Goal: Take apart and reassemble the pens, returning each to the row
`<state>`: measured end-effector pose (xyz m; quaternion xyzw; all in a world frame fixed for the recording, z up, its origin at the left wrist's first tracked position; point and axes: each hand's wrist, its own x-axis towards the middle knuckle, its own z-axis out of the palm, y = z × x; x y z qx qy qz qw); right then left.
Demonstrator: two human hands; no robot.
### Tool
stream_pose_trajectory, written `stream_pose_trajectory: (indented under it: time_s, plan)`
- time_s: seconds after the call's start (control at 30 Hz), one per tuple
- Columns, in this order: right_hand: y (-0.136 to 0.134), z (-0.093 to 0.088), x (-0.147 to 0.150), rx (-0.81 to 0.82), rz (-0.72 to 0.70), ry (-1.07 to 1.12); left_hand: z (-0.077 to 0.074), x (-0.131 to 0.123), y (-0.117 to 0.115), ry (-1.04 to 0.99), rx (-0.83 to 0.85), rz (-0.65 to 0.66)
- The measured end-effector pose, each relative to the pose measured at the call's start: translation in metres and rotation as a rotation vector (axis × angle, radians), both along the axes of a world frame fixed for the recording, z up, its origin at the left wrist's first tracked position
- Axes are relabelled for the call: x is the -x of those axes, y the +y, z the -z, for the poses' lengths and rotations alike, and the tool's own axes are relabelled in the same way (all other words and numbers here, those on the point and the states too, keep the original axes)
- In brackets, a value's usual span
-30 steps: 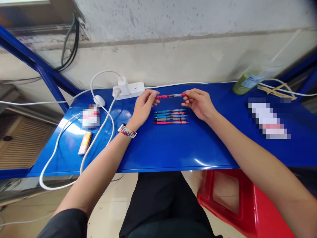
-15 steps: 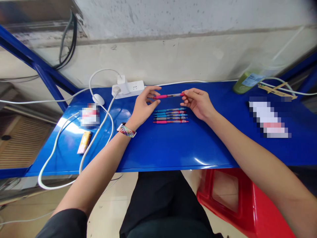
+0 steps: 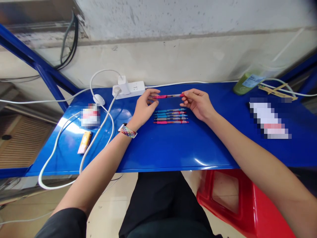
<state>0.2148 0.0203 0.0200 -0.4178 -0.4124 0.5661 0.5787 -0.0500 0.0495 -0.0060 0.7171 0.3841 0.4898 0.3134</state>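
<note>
Between my hands, above the table, is a pen [image 3: 170, 96] with a red-pink grip and clear barrel, held roughly level. My right hand [image 3: 196, 103] pinches its right end between thumb and fingers. Around the pen's left tip is my left hand [image 3: 145, 106], fingers half curled and thumb apart from them; whether it touches the tip I cannot tell. Below, a row of several pens lies side by side on the blue table [image 3: 173, 148]: blue pens [image 3: 169, 114], a grey-grip pen [image 3: 163, 119] and a red-pink pen [image 3: 170, 122] nearest me.
A white power strip [image 3: 136, 87] with plugs and looping white cables [image 3: 97, 142] stands at the back left. A mouse-like white object [image 3: 99, 99] and a yellow box [image 3: 84, 142] lie left. A green drink cup [image 3: 245, 82] stands right, a red stool [image 3: 262, 208] below.
My left hand's fingers have drawn slightly closer together around the pen's left tip. My right hand keeps its pinch, and the row of pens lies as before.
</note>
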Motion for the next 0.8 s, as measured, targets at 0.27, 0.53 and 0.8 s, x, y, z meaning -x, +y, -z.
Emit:
stream_pose_trajectory:
  time_s: [0.27,0.53,0.8]
  plan:
    - [-0.001,-0.002,0.000,0.000,0.003,-0.019,-0.006,-0.001,-0.003,0.024,-0.002,-0.014]
    - [-0.003,-0.006,0.000,0.010,0.002,-0.013,-0.014,-0.004,-0.008,0.002,-0.121,-0.031]
    - [-0.003,-0.005,0.002,0.001,-0.006,-0.006,-0.013,-0.004,-0.008,-0.039,-0.060,-0.022]
